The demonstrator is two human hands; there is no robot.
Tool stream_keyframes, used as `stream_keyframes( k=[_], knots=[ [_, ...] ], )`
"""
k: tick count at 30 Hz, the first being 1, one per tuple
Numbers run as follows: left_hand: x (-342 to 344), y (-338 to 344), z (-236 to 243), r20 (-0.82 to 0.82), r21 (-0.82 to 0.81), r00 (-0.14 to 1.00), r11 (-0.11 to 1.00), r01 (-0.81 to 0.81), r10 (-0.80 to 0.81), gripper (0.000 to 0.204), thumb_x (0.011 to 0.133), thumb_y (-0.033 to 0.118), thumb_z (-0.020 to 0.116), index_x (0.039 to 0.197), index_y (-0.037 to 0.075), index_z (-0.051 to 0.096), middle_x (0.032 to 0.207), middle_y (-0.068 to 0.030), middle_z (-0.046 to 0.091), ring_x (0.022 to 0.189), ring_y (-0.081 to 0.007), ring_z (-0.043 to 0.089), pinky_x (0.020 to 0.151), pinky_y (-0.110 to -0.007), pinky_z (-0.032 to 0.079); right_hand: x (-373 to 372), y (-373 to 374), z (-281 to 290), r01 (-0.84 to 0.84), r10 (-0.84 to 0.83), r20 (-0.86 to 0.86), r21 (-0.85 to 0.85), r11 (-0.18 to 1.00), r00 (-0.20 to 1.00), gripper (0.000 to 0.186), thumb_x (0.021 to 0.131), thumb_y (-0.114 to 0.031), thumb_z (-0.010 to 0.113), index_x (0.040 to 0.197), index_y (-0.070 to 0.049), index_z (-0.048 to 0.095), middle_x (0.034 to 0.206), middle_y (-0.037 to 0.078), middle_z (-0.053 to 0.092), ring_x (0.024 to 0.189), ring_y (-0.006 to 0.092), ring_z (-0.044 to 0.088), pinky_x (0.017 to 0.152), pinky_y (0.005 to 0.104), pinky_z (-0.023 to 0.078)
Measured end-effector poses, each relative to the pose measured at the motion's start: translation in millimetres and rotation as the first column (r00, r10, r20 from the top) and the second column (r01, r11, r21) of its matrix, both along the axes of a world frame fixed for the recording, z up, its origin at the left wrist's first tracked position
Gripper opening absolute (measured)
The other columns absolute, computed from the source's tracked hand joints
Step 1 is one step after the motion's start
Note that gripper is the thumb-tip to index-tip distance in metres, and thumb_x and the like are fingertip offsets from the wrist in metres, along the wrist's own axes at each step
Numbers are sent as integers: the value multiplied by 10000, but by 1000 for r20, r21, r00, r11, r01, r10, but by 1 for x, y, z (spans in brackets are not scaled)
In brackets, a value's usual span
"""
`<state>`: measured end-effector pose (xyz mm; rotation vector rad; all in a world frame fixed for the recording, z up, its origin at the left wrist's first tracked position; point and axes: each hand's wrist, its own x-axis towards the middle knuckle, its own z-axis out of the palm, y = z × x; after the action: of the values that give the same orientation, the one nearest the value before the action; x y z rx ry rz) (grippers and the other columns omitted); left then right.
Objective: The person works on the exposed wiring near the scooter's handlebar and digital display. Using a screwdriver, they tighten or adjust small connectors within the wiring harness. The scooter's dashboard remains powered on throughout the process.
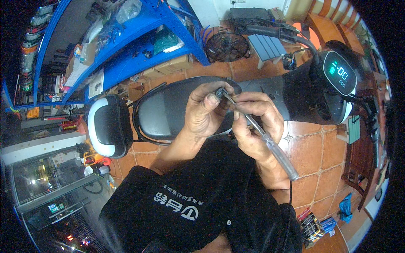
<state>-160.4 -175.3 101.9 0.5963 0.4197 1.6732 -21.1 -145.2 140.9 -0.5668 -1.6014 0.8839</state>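
Note:
My left hand [202, 110] pinches a small dark part [219, 93] between thumb and fingers, above the black seat [158, 114] of a scooter. My right hand [257, 126] grips a slim tool [279, 156] with a metal shaft and a long translucent handle. Its tip reaches the dark part in my left hand. The handle points toward the lower right, and a thin black cable [290, 194] hangs below it. Fine detail of the small part is hidden by my fingers.
The scooter's lit display [339, 74] is at right, its padded top box [109, 126] at left. Beyond stand blue shelving [105, 55], a fan [228, 45] and a small stool [265, 46]. Boxes [312, 225] and a blue bag [346, 208] lie on the tiled floor [308, 154].

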Motion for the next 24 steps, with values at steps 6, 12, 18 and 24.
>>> stream_keyframes(
  k=[6, 12, 18, 24],
  knots=[
    [-1, 1, 1, -66, -23, 997, 999, -49, 47, 279, 831, 158, 663, 1077, 33, 620, 1028, -135, 623, 928, -213, 616, 784, -331, 533, -2, 0, 6, 2, -13, 75, 134, 991, 997, 177, 690, 50, 672, 845, -18, 620, 900, 134, 628, 822, 270, 636, 703, 332, 522],
    [0, -1, 3, -75, -53, 996, 998, -43, 39, 300, 823, 187, 678, 1054, 6, 620, 971, -123, 627, 870, -192, 615, 746, -302, 527, 0, -3, 3, -28, 11, 104, 164, 986, 994, 207, 666, 77, 675, 837, -39, 656, 925, 129, 632, 824, 240, 637, 692, 309, 518],
    [3, -1, 7, -95, -31, 994, 998, -53, 50, 307, 831, 201, 669, 1047, -10, 617, 950, -122, 625, 864, -193, 616, 747, -297, 526, -1, -3, -1, 4, -26, 105, 199, 980, 994, 221, 658, 72, 680, 853, -29, 665, 925, 128, 627, 811, 245, 641, 681, 311, 529],
    [-5, -7, -11, -25, -130, 997, 989, -72, 69, 297, 845, 199, 652, 1071, 11, 608, 988, -129, 634, 887, -211, 620, 766, -321, 522, 2, -5, -6, -58, 42, 144, 109, 992, 989, 184, 674, 40, 674, 843, -33, 666, 920, 137, 643, 821, 242, 646, 701, 320, 524]
  ],
)
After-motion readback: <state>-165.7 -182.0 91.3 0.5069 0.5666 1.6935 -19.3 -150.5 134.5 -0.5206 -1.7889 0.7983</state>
